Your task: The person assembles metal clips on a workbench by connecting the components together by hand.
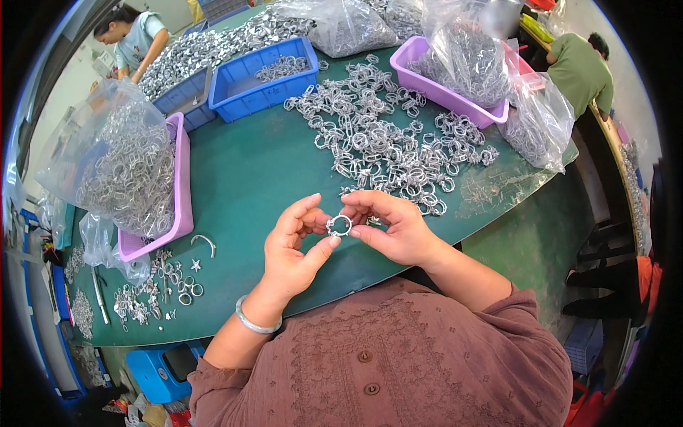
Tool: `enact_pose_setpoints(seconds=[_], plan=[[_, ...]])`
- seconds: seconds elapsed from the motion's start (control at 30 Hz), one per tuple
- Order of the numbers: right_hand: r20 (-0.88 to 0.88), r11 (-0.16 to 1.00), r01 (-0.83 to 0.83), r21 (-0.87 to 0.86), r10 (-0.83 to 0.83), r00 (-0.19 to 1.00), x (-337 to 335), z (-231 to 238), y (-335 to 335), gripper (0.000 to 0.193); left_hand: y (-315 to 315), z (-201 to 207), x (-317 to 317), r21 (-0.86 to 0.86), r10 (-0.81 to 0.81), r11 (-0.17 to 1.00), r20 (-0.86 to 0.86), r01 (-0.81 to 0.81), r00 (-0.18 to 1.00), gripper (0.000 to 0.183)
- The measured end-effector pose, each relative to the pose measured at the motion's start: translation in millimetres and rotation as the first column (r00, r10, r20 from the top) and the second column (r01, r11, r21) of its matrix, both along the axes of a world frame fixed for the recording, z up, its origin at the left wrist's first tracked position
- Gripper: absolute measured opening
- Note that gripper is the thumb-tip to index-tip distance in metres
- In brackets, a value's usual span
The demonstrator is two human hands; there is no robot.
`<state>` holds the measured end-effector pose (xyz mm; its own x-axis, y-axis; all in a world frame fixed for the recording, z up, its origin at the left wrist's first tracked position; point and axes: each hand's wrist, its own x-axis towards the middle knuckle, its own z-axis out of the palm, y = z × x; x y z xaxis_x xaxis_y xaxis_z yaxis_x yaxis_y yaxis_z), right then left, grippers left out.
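Note:
A silvery ring-shaped metal piece (341, 225) is held up between my two hands, above the near edge of the green table. My left hand (293, 245) pinches its left side, where a small knobbly part sits on the band. On the other side, the fingertips of my right hand (391, 226) close on the band. Just beyond my hands spreads a large heap of similar silvery metal pieces (377, 135). I cannot make out the finer detail of the held piece.
A purple tray (182, 192) with a bag of metal rings stands left; another purple tray (455, 105) is at the far right. A blue bin (265, 99) sits at the back. Loose rings (188, 288) and a metal rod (98, 295) lie left. Two people work farther off.

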<state>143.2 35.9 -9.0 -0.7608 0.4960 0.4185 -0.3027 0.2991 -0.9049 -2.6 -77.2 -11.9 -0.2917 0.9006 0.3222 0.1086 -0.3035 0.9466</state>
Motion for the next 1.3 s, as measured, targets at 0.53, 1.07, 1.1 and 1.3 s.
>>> enact_pose_setpoints(seconds=[0.53,1.07,1.1,1.3], plan=[[-0.001,0.988,0.063,0.140,-0.063,0.998,0,3,2,0.037,3,-1,-3,-0.083,-0.066,0.994,0.037,0.069,0.997,0.048],[0.183,0.616,0.107,0.781,-0.390,0.903,11,9,16,0.026,0,-14,-23,-0.101,-0.067,0.964,0.800,0.244,0.596,0.030],[0.207,0.608,0.082,0.790,-0.390,0.897,7,10,17,0.028,2,-12,-26,-0.090,-0.075,0.964,0.809,0.249,0.583,0.031],[0.216,0.553,0.076,0.830,-0.443,0.870,-5,4,14,0.020,2,-14,-29,-0.089,-0.079,0.959,0.828,0.270,0.556,0.030]])
